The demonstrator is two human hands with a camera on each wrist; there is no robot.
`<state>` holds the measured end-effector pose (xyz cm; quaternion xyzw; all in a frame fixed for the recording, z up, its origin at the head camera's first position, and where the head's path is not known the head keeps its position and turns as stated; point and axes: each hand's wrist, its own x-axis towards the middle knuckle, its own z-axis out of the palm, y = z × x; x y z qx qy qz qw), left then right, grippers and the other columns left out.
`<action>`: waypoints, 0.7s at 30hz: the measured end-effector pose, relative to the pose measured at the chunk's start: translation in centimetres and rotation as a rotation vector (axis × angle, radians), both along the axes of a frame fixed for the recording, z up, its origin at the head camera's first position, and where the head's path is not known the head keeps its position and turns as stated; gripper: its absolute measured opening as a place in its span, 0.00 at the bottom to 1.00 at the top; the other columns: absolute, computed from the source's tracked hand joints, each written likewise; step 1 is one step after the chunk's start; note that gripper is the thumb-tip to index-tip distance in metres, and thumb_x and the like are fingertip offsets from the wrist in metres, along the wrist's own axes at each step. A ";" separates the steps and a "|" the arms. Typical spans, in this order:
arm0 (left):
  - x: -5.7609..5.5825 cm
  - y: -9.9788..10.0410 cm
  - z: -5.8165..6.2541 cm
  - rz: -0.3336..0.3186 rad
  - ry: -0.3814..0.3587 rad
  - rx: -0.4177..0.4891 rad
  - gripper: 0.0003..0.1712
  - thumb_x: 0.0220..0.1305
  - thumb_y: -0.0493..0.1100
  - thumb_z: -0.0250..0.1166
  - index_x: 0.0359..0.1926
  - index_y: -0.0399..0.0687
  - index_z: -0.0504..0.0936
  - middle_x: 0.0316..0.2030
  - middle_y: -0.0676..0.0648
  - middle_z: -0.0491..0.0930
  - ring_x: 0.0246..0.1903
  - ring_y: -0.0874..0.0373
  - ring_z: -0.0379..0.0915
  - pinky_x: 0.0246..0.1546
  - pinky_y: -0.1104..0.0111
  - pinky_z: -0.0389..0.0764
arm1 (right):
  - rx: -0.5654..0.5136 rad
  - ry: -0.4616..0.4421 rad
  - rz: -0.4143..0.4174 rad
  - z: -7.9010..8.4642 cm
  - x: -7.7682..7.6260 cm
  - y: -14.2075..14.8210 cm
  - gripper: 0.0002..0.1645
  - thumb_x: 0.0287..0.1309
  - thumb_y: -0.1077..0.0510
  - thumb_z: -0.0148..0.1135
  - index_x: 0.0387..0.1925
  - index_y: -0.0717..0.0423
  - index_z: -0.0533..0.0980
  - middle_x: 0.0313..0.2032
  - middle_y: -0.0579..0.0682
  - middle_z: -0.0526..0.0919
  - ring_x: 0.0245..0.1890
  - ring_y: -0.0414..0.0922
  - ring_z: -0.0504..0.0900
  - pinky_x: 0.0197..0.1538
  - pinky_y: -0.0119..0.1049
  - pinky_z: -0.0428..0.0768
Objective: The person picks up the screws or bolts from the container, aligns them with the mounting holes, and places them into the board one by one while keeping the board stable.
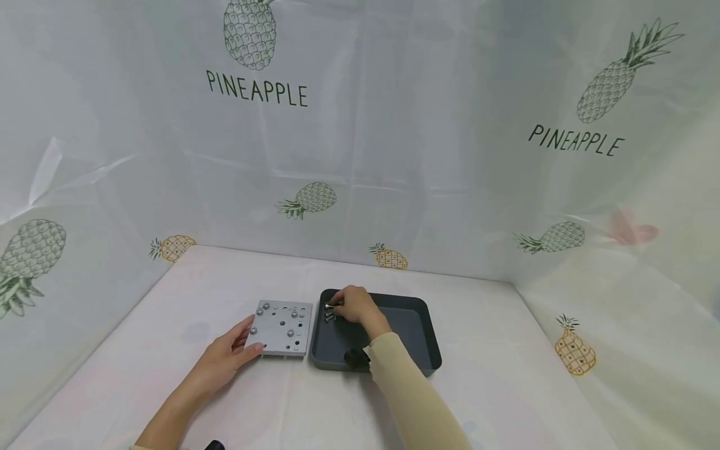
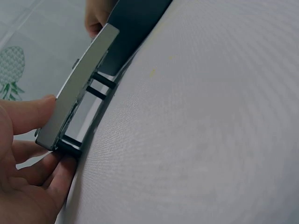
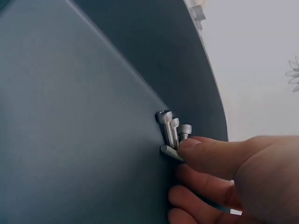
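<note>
A square silver metal plate (image 1: pixel 271 334) with holes and several socket-head screws on its top lies left of a dark grey tray (image 1: pixel 402 331). My left hand (image 1: pixel 222 357) grips the plate's left edge, thumb at the top and fingers curled below. Dark posts (image 2: pixel 103 80) stick out under the plate in the left wrist view. Inside the tray's far left corner, my right hand (image 1: pixel 357 305) pinches a socket-head screw (image 3: pixel 185 129) between thumb and fingers. Other loose screws (image 3: pixel 168 130) lie against it there; the fingers partly hide them.
The tray's raised wall (image 3: pixel 205 88) stands close beside the plate's right edge. A white cloth (image 1: pixel 478 350) covers the table. Behind it hangs a pale curtain (image 1: pixel 394 156) printed with pineapples. A small black device (image 1: pixel 355 357) sits at my right wrist.
</note>
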<state>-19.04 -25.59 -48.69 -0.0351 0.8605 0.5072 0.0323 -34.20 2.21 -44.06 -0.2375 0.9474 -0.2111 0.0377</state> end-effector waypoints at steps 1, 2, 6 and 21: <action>0.0 0.0 0.0 -0.002 0.001 0.000 0.51 0.73 0.58 0.69 0.84 0.43 0.54 0.76 0.29 0.65 0.74 0.35 0.66 0.74 0.45 0.70 | 0.012 0.012 -0.009 0.0 0.0 -0.1 0.11 0.65 0.60 0.73 0.48 0.53 0.91 0.44 0.50 0.92 0.46 0.48 0.87 0.53 0.44 0.86; 0.0 0.0 -0.1 -0.003 0.001 0.001 0.51 0.74 0.58 0.69 0.84 0.43 0.55 0.76 0.29 0.65 0.74 0.35 0.66 0.74 0.45 0.70 | 0.028 0.027 -0.018 -0.1 0.0 -0.2 0.10 0.65 0.60 0.73 0.47 0.53 0.91 0.45 0.50 0.92 0.49 0.49 0.87 0.55 0.45 0.86; 0.0 0.0 -0.1 -0.006 0.002 0.012 0.51 0.74 0.57 0.68 0.84 0.43 0.54 0.76 0.28 0.65 0.74 0.36 0.66 0.74 0.47 0.70 | 0.070 0.098 -0.033 0.1 0.1 -0.6 0.08 0.65 0.62 0.74 0.44 0.51 0.92 0.44 0.48 0.92 0.51 0.51 0.88 0.56 0.48 0.87; 0.2 0.1 0.2 0.006 -0.011 0.027 0.50 0.74 0.56 0.68 0.85 0.44 0.54 0.76 0.28 0.64 0.74 0.35 0.65 0.75 0.46 0.69 | 0.063 0.123 0.032 -0.5 -0.5 -1.2 0.12 0.65 0.65 0.72 0.48 0.52 0.90 0.44 0.48 0.92 0.49 0.48 0.89 0.56 0.46 0.88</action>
